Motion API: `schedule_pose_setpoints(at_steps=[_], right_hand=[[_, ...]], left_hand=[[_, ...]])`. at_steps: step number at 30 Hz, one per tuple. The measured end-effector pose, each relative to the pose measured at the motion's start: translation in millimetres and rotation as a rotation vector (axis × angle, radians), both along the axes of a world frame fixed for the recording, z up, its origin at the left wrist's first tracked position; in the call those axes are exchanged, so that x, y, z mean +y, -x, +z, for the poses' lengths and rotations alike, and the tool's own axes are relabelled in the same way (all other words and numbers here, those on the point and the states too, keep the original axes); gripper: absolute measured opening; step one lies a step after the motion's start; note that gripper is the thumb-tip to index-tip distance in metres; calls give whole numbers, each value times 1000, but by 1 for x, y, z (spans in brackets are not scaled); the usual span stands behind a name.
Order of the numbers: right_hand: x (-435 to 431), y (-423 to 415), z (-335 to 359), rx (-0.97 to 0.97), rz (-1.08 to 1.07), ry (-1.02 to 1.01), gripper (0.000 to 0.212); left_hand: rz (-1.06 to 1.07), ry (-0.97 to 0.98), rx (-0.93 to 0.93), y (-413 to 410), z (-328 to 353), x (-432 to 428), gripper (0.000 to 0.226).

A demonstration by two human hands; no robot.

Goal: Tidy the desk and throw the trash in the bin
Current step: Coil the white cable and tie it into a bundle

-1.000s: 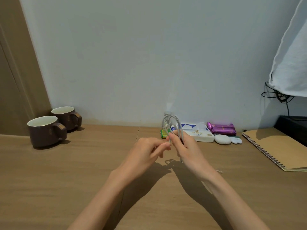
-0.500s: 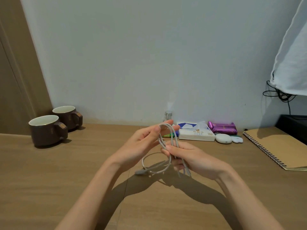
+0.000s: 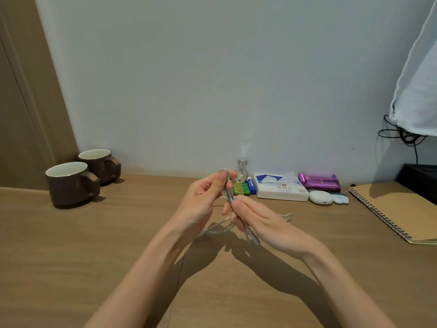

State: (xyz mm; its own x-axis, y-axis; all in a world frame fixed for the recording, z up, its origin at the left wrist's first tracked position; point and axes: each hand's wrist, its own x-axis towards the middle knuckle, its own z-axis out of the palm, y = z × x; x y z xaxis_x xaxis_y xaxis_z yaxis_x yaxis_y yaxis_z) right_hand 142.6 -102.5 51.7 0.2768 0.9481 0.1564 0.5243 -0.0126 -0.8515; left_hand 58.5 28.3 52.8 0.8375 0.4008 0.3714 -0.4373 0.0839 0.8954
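A thin grey cable [image 3: 228,192] is folded into loops just above the middle of the wooden desk [image 3: 94,245]. My left hand [image 3: 203,202] pinches the top bend of the loops. My right hand [image 3: 257,221] grips the bundle lower down, and a grey plug end [image 3: 254,240] sticks out below it. A loose stretch of cable trails on the desk behind my hands. No bin is in sight.
Two brown mugs [image 3: 71,183] stand at the back left. Along the wall are a small glass bottle [image 3: 241,170], green batteries [image 3: 241,188], a tissue pack [image 3: 281,189], purple packets [image 3: 319,182] and a white case [image 3: 321,197]. A spiral notebook [image 3: 399,209] lies at the right.
The wide loose loop that hung below my hands half a second ago has been drawn in. My left hand has shifted up to the top bend, and the bundle is tighter.
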Motion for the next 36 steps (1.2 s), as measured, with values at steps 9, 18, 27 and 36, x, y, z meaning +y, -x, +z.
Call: schedule_pose_setpoints(at_steps=[9, 18, 27, 36], right_hand=[[6, -5, -6, -240, -119, -50, 33], [5, -25, 6, 817, -200, -570, 21], [-17, -51, 17, 817, -330, -680, 26], [-15, -47, 19, 816, -298, -764, 27]], left_hand=[[61, -79, 17, 0, 0, 3, 32], [-80, -589, 287, 0, -9, -3, 43], [-70, -905, 427, 2, -17, 0, 14], [-47, -1170, 572, -1, -28, -15, 38]])
